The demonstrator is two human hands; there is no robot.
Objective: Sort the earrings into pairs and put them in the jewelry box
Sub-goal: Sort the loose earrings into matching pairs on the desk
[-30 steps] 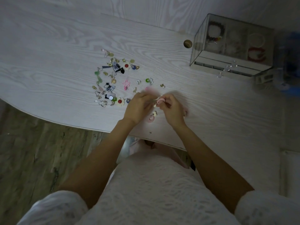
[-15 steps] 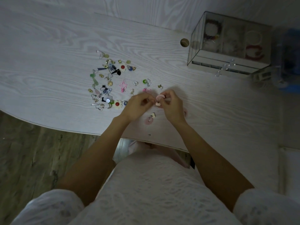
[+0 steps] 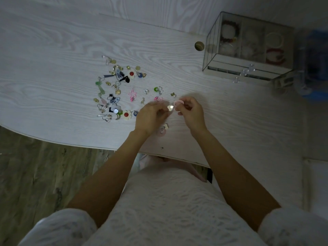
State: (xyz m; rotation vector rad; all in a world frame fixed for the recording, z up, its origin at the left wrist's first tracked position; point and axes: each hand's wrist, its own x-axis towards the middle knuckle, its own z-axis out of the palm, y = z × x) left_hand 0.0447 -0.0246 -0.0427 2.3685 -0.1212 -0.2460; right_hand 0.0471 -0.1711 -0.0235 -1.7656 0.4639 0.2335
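As hands (image 3: 152,116) part, pink earring (image 3: 178,103) raised

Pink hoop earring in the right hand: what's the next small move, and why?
Probably lower the pink hoop earring, pinched in the right hand, beside the similar pink earring lying on the desk between the wrists. The two look like a pair, and the jewelry box sits far right, its drawers apparently shut. The left hand steadies the dangling charm.
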